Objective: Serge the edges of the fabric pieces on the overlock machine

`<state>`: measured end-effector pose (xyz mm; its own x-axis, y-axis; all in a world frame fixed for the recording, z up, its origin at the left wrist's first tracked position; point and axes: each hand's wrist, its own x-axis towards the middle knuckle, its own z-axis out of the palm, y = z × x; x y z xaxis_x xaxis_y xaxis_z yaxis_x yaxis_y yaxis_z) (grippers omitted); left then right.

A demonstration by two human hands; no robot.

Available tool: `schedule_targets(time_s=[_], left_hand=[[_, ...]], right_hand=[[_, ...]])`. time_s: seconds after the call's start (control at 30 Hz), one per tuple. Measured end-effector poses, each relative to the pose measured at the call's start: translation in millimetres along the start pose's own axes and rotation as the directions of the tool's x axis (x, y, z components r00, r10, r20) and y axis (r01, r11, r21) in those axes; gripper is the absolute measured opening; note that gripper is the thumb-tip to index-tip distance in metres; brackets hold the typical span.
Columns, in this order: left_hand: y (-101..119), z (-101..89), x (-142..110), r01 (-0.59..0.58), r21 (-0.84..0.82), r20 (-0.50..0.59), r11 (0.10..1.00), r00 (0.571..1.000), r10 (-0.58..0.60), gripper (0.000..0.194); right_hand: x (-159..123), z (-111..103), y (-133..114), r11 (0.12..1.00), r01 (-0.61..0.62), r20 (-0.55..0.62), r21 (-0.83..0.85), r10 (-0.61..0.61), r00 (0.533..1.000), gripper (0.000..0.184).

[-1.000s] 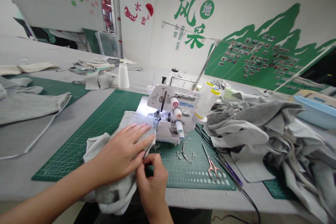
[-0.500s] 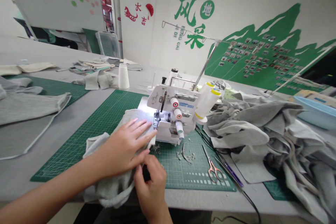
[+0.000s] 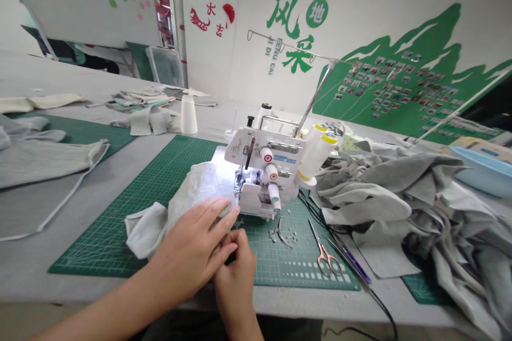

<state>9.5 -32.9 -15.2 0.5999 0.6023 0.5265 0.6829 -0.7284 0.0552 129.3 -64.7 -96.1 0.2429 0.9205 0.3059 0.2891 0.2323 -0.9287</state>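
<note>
A white overlock sewing machine [image 3: 264,170] stands on a green cutting mat [image 3: 160,181]. A piece of grey fleece fabric [image 3: 200,186] lies bunched on the mat, its far end at the machine's presser foot. My left hand [image 3: 192,240] rests flat on the fabric, fingertips just in front of the needle area. Just below it, my right hand [image 3: 236,272] curls with its fingers pinched at the fabric's near edge. The pinched part is hidden behind my left hand. Small fabric scraps [image 3: 284,233] lie on the mat to the right of my hands.
Gold-handled scissors [image 3: 325,256] lie at the mat's right side, with black cables beside them. A large heap of grey fabric [image 3: 400,192] fills the right. A white thread cone [image 3: 189,116], grey garment pieces [image 3: 40,160] and a blue tray [image 3: 484,170] stand about the table.
The fabric has shifted up onto the mat, and its bunched end no longer hangs over the table edge. My right hand has moved up closer to my left hand.
</note>
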Motion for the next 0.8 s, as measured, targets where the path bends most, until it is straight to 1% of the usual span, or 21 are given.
schedule_targets(time_s=[0.13,0.27,0.4,0.53,0.7,0.8], left_hand=[[-2,2.3,0,0.007,0.002,-0.008,1.0,1.0,-0.007,0.048],[-5,4.7,2,0.01,0.015,-0.016,1.0,1.0,-0.01,0.047],[-7,5.8,4,0.01,0.02,-0.02,1.0,1.0,-0.009,0.048],[-11,7.3,6,0.014,0.017,-0.011,1.0,1.0,-0.013,0.049],[-20,8.6,10,0.003,0.02,0.003,1.0,1.0,-0.003,0.052],[-18,5.8,10,-0.016,0.018,-0.001,1.0,1.0,0.016,0.05]], right_hand=[[0,0,3,0.999,-0.038,-0.049,0.008,0.038,0.998,0.012],[0,0,3,1.0,-0.005,0.007,0.024,0.005,1.0,0.01],[1,-1,0,0.999,0.038,-0.004,0.038,-0.037,0.999,0.008],[1,-1,-3,0.998,0.028,0.008,0.053,-0.028,1.0,0.009],[1,0,-4,0.999,-0.019,0.057,0.048,0.016,0.998,0.009],[1,0,-4,0.997,-0.022,0.083,0.075,0.016,0.996,0.012]])
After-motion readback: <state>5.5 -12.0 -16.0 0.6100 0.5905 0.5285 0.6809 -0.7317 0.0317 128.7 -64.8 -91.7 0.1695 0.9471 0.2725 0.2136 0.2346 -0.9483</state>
